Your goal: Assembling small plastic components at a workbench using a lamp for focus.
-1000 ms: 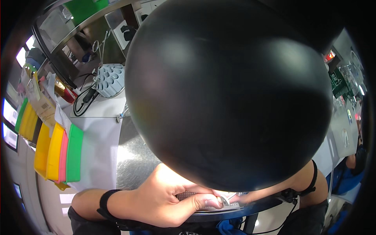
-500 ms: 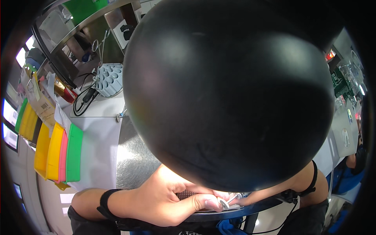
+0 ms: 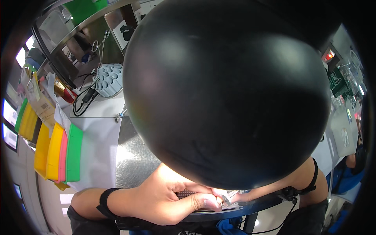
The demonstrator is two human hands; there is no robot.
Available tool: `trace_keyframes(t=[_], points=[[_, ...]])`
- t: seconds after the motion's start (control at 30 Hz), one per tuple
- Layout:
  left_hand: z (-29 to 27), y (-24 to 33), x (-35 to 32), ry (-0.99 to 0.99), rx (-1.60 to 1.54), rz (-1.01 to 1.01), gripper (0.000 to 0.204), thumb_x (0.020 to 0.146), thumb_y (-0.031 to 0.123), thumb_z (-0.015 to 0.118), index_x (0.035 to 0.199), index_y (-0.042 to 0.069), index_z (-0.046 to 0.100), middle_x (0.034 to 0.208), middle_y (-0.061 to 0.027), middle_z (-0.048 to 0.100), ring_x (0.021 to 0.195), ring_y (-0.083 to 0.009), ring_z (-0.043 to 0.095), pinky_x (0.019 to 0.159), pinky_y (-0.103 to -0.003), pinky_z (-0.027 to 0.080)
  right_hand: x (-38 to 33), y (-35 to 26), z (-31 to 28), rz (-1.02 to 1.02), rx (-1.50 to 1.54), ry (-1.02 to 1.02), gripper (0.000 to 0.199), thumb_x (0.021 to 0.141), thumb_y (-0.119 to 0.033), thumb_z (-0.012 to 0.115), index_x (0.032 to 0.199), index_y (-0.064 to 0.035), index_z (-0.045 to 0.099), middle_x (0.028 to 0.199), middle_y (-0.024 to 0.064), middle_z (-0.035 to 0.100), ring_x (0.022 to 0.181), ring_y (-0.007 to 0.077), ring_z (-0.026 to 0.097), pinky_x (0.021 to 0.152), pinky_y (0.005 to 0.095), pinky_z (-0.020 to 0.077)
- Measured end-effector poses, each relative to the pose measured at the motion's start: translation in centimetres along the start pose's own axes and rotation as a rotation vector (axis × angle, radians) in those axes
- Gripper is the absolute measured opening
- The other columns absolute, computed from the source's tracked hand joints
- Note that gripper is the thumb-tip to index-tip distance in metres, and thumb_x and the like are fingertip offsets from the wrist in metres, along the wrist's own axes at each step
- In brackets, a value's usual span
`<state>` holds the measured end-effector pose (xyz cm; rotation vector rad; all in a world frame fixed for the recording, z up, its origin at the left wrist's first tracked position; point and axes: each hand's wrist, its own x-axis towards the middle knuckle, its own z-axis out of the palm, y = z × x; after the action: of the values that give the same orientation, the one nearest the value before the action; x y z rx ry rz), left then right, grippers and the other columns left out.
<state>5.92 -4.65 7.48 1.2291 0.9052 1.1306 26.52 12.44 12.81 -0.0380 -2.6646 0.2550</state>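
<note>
Little has moved since the earlier frames: left hand [image 3: 164, 196] stays curled at the near edge of the desk [image 3: 133, 160], thumb now drawn slightly closer to the small metal part [image 3: 225, 200].

Item 1, left hand: grip closed, thumb and fingers pinched together at the small metal part, which sits at the thumb tip and just in front of a dark gridded plate [image 3: 187, 194] lying under the fingers. Black wristband [image 3: 103, 201] on the forearm.

Item 2, right hand: mostly hidden behind a large black dome [image 3: 227, 94] that fills the middle of the view; only the forearm [image 3: 297, 182] with a black strap shows, reaching toward the same part from the right. Grip state cannot be told.

Item 3, flat coloured trays [image 3: 55, 152], well left of the left hand: yellow, pink and green, stood on edge side by side.

Item 4, brown paper package [image 3: 41, 107] with pale labels, far left and beyond the trays; print too small to tell.

Item 5, pale blue holder with round holes [image 3: 107, 80], far beyond the left hand, black cable [image 3: 84, 103] looped beside it.

Item 6, green circuit board [image 3: 336, 82], far right, beyond the right forearm.
</note>
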Motion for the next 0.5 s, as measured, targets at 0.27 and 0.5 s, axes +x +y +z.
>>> trace_keyframes(t=[0.27, 0.5], points=[[-0.2, 1.5, 0.3, -0.063, 0.214, 0.042, 0.018, 0.094, -0.004, 0.07, 0.111, -0.009, 0.07, 0.103, -0.0145, 0.076, 0.095, -0.0155, 0.074, 0.087, -0.028, 0.06, -0.1, -0.2, 0.6, -0.027, 0.048, 0.091, 0.046, 0.068, -0.055, 0.088, 0.083, -0.0132, 0.076, 0.086, -0.0018, 0.073, 0.064, 0.0168, 0.069, 0.054, 0.029, 0.052], [-0.4, 1.6, 0.7, -0.066, 0.311, 0.149, 0.016, 0.091, -0.006, 0.072, 0.106, -0.01, 0.071, 0.101, -0.0152, 0.076, 0.092, -0.0167, 0.074, 0.083, -0.027, 0.06, -0.2, -0.2, 0.6, -0.032, 0.047, 0.091, 0.045, 0.067, -0.053, 0.089, 0.085, -0.0134, 0.076, 0.086, -0.0016, 0.073, 0.065, 0.0183, 0.07, 0.055, 0.03, 0.0526]])
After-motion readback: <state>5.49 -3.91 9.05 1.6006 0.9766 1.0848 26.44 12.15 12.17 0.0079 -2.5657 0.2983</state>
